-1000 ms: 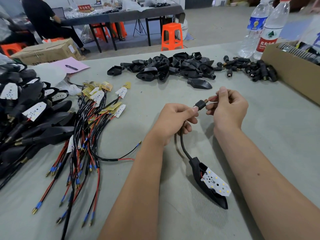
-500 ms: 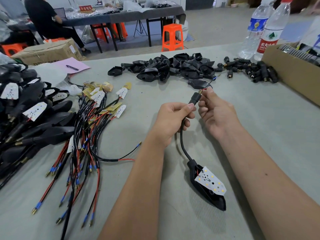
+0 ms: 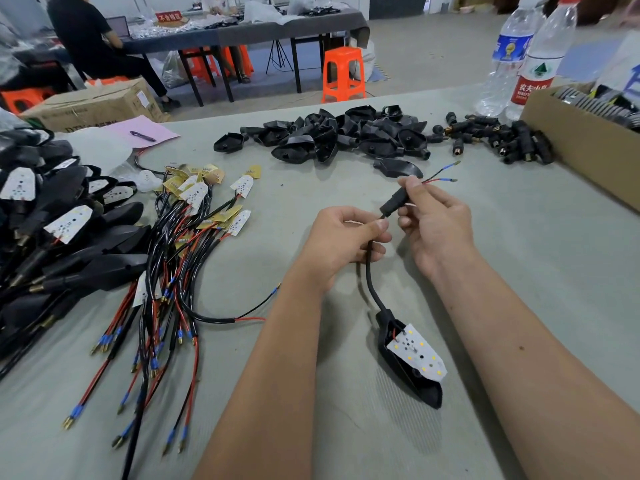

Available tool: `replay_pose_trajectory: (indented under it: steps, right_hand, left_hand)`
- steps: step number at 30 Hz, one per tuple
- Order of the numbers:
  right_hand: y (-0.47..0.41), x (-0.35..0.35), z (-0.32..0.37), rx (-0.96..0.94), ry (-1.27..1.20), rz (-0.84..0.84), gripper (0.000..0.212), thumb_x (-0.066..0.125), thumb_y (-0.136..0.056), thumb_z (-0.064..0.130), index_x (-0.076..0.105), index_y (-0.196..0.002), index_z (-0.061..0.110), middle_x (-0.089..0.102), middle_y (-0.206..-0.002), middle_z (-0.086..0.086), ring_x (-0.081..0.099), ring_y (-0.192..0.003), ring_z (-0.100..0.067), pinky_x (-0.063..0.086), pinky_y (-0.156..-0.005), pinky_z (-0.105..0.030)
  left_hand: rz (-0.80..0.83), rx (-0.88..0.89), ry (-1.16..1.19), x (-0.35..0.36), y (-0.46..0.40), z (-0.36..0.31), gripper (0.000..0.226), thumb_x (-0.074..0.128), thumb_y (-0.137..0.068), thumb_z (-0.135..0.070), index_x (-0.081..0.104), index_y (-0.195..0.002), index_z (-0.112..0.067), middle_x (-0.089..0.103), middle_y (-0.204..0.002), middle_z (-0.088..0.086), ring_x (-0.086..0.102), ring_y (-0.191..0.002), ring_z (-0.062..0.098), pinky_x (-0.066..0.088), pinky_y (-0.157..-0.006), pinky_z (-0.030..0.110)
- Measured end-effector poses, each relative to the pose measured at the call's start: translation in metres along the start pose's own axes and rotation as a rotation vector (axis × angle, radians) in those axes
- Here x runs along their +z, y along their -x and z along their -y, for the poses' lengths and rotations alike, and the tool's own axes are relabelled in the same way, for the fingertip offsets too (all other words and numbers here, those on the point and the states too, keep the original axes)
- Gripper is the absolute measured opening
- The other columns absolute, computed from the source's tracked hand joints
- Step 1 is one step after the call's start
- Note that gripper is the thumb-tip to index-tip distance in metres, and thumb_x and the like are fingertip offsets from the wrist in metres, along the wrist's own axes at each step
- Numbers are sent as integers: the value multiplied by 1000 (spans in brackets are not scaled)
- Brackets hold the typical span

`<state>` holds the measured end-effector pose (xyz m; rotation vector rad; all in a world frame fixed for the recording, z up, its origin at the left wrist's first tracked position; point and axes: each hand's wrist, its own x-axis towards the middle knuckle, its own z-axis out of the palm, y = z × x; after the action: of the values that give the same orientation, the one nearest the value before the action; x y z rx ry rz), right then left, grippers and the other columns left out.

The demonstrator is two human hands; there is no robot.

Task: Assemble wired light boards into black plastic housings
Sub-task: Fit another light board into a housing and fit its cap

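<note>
At centre frame the left hand (image 3: 341, 239) pinches the black cable (image 3: 370, 271) between thumb and forefinger, while the right hand (image 3: 434, 225) pinches the black sleeve (image 3: 394, 202) threaded on it, the two bare wire ends (image 3: 446, 173) projecting toward the upper right. The housing (image 3: 412, 370), lower centre on the table (image 3: 519, 271), holds the white light board (image 3: 417, 351) tilted, apparently not fully seated. A hard pull on the cable could likely drag the board out or strain its soldered leads; the sleeve could also snag on the wire tips.
</note>
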<state>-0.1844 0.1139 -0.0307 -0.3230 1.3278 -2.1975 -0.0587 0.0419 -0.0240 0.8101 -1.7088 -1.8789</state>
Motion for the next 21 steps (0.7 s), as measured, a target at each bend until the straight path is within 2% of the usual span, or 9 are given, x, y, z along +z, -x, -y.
replay_pose_trajectory:
  steps: [3, 6, 9, 13, 16, 19, 21]
  right_hand:
    - [-3, -3, 3, -41, -16, -104, 5, 77, -92, 14, 80, -89, 11, 68, -69, 1, 53, -55, -15, 45, -49, -22]
    - [-2, -4, 3, -66, 28, -111, 8, 73, -96, 18, 80, -92, 15, 73, -78, 1, 61, -59, -16, 46, -49, -24]
    - [-2, -4, 3, -82, 70, -81, 20, 65, -101, 23, 80, -91, 16, 76, -85, -3, 67, -62, -15, 46, -48, -23]
    - [-2, -4, 1, -150, 186, -116, 23, 59, -104, 20, 77, -90, 16, 77, -85, -5, 71, -62, -16, 47, -47, -22]
    - [-2, -3, -2, -193, 274, -166, 23, 61, -103, 18, 77, -87, 16, 76, -83, -4, 71, -65, -13, 50, -49, -22]
    - [-3, -3, -1, -201, 288, -191, 21, 67, -99, 17, 77, -81, 18, 70, -76, 0, 61, -61, -6, 51, -52, -21]
    - [-4, -4, 0, -200, 283, -192, 20, 69, -97, 16, 77, -80, 18, 69, -73, 0, 61, -60, -8, 51, -52, -20]
  left_hand:
    - [25, -13, -39, -7, 1, -1, 6, 73, -92, -2, 68, -95, 0, 77, -80, 12, 68, -59, 19, 59, -61, 26]
    - [-49, 15, -41, -9, 0, -1, 1, 68, -94, 1, 69, -94, 1, 78, -80, 12, 62, -54, 14, 56, -58, 22]
    - [-118, 42, -53, -12, -3, 0, 7, 65, -96, -1, 70, -92, -3, 78, -81, 9, 53, -52, 10, 47, -51, 19]
    - [-135, 45, -54, -15, -5, 0, 12, 62, -98, -5, 70, -90, -7, 77, -78, 3, 44, -48, 9, 36, -44, 16]
    - [-115, 29, -56, -16, -5, 0, 15, 60, -100, -5, 70, -90, -7, 76, -75, 2, 39, -47, 9, 33, -43, 16]
    - [-112, 12, -47, -16, -5, 0, 16, 58, -101, -5, 70, -90, -6, 76, -75, 1, 38, -47, 9, 32, -43, 16]
    - [-107, 7, -36, -17, -4, -1, 16, 58, -101, -5, 70, -91, -5, 76, -76, 2, 38, -48, 9, 30, -42, 16]
